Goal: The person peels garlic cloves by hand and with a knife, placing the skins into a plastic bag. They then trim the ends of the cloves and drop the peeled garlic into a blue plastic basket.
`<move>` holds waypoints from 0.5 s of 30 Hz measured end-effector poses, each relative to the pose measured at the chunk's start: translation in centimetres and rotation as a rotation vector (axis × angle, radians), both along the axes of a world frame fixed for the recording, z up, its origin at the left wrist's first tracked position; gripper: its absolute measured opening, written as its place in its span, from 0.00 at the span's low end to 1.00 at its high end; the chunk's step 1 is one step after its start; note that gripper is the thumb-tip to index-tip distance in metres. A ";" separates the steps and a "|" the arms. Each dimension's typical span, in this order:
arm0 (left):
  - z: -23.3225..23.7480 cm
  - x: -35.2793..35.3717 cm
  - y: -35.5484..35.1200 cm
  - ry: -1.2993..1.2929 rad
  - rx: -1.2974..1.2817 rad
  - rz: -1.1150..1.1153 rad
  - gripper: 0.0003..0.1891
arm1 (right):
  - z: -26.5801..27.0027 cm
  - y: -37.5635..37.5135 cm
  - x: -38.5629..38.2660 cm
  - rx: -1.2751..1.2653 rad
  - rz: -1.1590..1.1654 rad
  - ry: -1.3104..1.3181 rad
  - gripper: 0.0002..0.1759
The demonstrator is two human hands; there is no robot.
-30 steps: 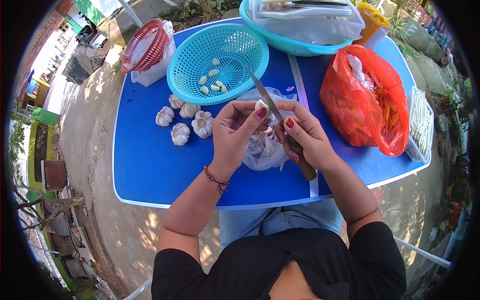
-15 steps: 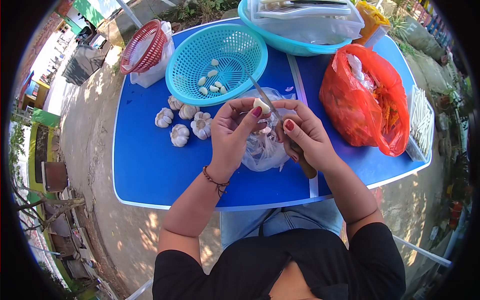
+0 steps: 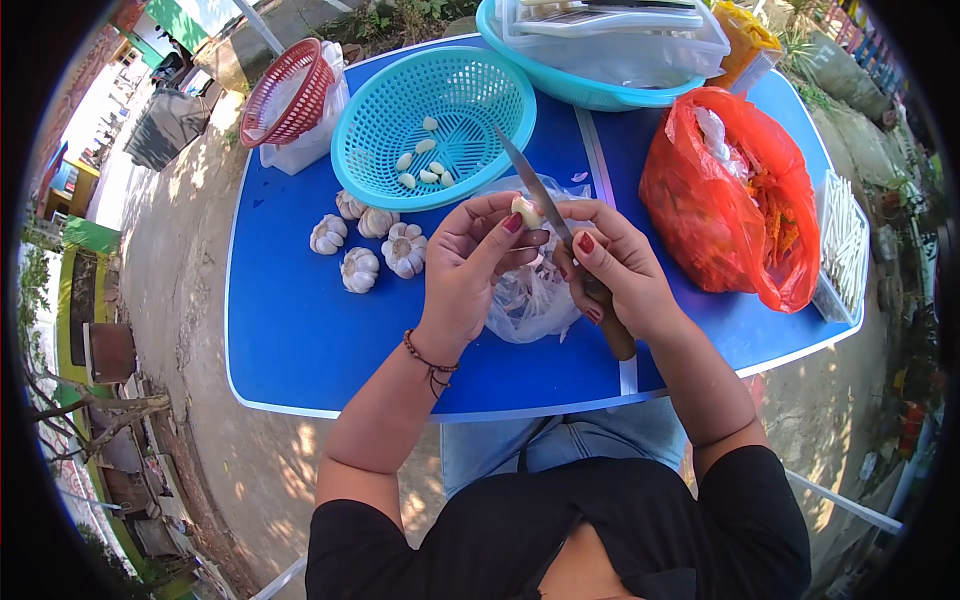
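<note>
Between the thumb and fingers of my left hand (image 3: 478, 245) is a pale garlic clove (image 3: 527, 212). My right hand (image 3: 622, 262) grips a knife (image 3: 538, 188) with a brown wooden handle, its blade pointing up and left beside the clove. Under both hands lies a clear plastic bag (image 3: 530, 305) with peelings in it. Several whole garlic bulbs (image 3: 404, 250) sit on the blue table to the left of my left hand. Beyond them, a turquoise basket (image 3: 350, 150) holds several peeled cloves (image 3: 424, 146).
A red plastic bag (image 3: 690, 215) with orange-red contents stands at the right, beside a box of white sticks (image 3: 842, 245). At the back are a turquoise basin (image 3: 590, 97) with plastic containers and a yellow packet (image 3: 745, 45). A red basket (image 3: 290, 95) stands back left.
The knife blade has moved slightly away from the clove and stands a little higher. The clove has turned a little in my left fingers. My right thumb has shifted slightly.
</note>
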State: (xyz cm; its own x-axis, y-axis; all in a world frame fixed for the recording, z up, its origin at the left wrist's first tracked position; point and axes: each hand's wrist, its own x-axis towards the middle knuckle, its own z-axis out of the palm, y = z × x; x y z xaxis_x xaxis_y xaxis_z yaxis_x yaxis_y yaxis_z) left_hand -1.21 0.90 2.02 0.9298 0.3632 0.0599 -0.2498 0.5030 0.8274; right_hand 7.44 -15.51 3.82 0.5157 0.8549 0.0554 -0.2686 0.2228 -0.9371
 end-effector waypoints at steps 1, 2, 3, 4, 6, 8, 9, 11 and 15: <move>0.2 0.0 -0.1 -0.005 -0.015 0.002 0.14 | 0.0 0.0 0.0 0.005 0.003 0.014 0.20; 0.3 0.0 -0.1 -0.011 -0.030 0.003 0.14 | 0.0 0.0 0.0 0.004 0.005 0.002 0.20; 0.2 0.0 -0.1 -0.009 -0.012 0.008 0.14 | 0.0 0.0 0.0 0.004 0.007 -0.010 0.20; 0.1 0.0 0.0 -0.008 0.008 0.013 0.15 | 0.1 0.0 0.0 0.003 0.009 -0.022 0.20; 0.1 0.0 -0.1 -0.009 0.031 0.026 0.15 | 0.3 0.1 -0.3 -0.020 -0.002 -0.065 0.20; 0.3 0.0 -0.2 -0.013 0.038 0.039 0.14 | 0.5 0.1 -0.5 -0.041 -0.007 -0.097 0.20; 0.3 0.0 -0.2 -0.013 0.034 0.038 0.14 | 0.6 0.0 -0.6 -0.052 -0.007 -0.109 0.19; 0.1 0.0 -0.2 -0.014 0.026 0.035 0.14 | 0.6 0.0 -0.6 -0.061 -0.014 -0.126 0.19; -0.2 -0.1 0.0 0.002 0.011 0.017 0.15 | 0.0 0.1 -0.4 -0.049 -0.046 -0.132 0.20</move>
State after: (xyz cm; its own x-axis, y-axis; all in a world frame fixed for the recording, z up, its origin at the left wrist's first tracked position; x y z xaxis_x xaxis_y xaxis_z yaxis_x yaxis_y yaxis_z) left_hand -1.26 0.94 1.84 0.9235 0.3787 0.0618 -0.2565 0.4895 0.8334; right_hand 7.01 -15.40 3.79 0.5452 0.8341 0.0838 -0.1333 0.1849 -0.9737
